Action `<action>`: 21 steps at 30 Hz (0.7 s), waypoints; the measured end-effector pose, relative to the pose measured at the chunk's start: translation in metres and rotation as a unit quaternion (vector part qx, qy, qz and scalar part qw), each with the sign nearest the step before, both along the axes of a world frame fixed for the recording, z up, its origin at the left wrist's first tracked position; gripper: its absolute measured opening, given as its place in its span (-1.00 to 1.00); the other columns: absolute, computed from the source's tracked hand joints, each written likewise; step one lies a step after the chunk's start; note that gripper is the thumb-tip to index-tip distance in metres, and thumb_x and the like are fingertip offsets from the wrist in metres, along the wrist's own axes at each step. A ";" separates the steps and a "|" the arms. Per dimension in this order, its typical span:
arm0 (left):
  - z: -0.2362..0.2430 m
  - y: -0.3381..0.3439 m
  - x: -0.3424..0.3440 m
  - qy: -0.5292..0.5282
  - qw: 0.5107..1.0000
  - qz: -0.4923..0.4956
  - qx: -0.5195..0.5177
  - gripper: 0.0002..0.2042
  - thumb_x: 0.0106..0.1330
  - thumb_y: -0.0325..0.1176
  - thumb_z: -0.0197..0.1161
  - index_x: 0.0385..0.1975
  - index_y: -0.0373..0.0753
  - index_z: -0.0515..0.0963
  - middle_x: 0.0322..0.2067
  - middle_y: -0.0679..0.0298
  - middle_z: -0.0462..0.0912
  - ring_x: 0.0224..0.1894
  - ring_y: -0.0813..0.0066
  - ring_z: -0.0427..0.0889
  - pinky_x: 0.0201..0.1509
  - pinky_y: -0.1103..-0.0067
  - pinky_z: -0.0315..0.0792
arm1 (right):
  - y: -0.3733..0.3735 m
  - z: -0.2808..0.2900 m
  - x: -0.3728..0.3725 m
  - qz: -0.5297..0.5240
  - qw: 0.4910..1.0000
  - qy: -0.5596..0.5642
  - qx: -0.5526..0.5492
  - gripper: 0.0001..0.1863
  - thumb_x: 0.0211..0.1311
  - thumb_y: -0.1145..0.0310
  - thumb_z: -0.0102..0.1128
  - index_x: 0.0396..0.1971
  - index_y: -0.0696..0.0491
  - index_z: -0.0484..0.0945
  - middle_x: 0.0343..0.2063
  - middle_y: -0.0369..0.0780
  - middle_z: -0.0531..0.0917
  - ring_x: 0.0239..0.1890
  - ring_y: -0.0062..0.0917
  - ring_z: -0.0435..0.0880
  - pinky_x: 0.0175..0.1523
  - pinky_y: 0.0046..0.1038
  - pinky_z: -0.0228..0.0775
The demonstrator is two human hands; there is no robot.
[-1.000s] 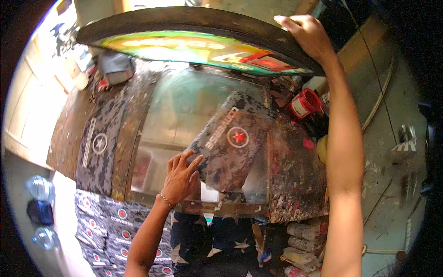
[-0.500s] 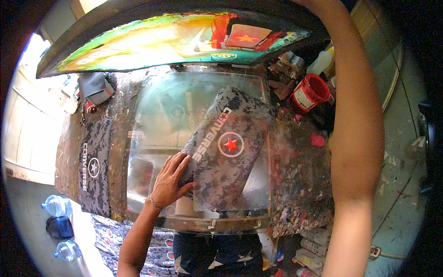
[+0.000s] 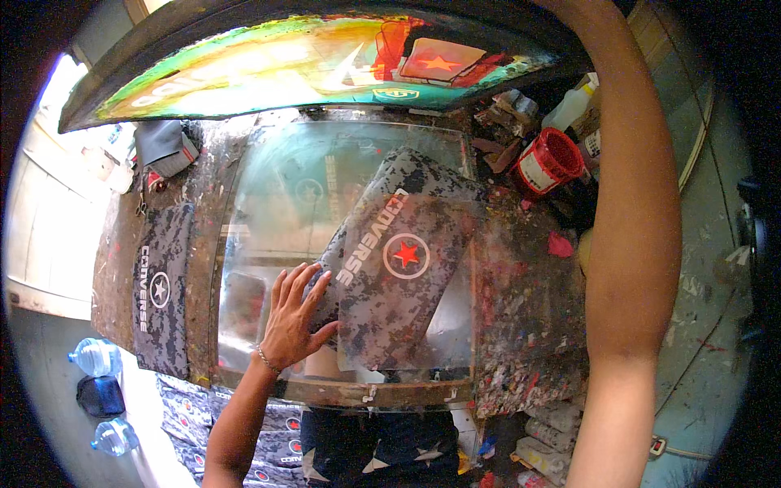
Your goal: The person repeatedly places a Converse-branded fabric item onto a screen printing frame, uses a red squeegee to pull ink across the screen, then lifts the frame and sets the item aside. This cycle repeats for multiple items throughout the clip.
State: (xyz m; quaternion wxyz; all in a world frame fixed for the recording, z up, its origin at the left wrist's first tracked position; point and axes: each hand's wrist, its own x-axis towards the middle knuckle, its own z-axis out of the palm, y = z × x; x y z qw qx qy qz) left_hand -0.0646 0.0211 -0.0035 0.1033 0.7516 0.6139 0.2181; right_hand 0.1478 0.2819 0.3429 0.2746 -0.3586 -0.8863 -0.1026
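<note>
A grey digital-camouflage cloth panel (image 3: 435, 183) lies slanted on a glossy glass-like board (image 3: 260, 244). It bears pale lettering along its left edge and a red star inside a pale ring; a paler, see-through rectangle overlaps its lower part. My left hand (image 3: 294, 319) rests at the panel's left edge, fingers stretched and slightly apart, gripping nothing. Above the board, a dark-framed printing screen (image 3: 236, 77) stands raised and tilted, its mesh stained yellow, green and red. My right arm (image 3: 630, 268) reaches up to the screen's right end; the hand lies beyond the top edge of view.
A similar camouflage strip (image 3: 165, 293) with a white star lies left of the board, near scissors (image 3: 141, 203). Right of it stand a red paint tub (image 3: 547, 163) and a pale bottle (image 3: 567, 107). Printed cloths (image 3: 183, 415) and water jugs (image 3: 96, 356) are at lower left.
The whole view has shifted slightly. My left hand's fingers look a little more spread at the cloth's edge. The right arm still reaches up to the screen.
</note>
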 end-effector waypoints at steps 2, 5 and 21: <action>0.004 0.002 0.002 0.031 0.999 -0.032 -0.023 -0.31 0.23 -0.12 0.40 0.41 0.03 0.37 0.40 0.05 0.27 0.49 0.00 0.15 0.58 0.06 -0.09 | -0.004 -0.001 -0.001 -0.016 0.999 0.024 -0.019 -0.36 0.50 -0.05 -0.04 -0.23 0.34 0.67 -0.21 0.27 0.67 -0.08 0.03 0.71 0.15 -0.18 0.44; 0.007 0.006 0.005 0.071 0.995 -0.069 -0.028 -0.35 0.18 -0.19 0.41 0.35 0.09 0.45 0.36 0.05 0.29 0.46 -0.03 0.16 0.54 0.06 -0.05 | -0.008 0.000 0.001 -0.030 0.997 0.047 -0.062 -0.36 0.50 -0.04 -0.04 -0.25 0.36 0.66 -0.24 0.27 0.67 -0.11 0.01 0.71 0.13 -0.19 0.44; -0.010 0.009 -0.002 0.053 0.996 -0.076 -0.019 -0.34 0.27 -0.10 0.31 0.42 0.06 0.37 0.42 0.13 0.30 0.51 0.06 0.17 0.63 0.12 -0.08 | 0.003 -0.002 0.000 0.006 1.000 0.004 0.027 -0.36 0.53 -0.03 -0.08 -0.23 0.34 0.67 -0.27 0.25 0.68 -0.14 0.00 0.73 0.12 -0.19 0.45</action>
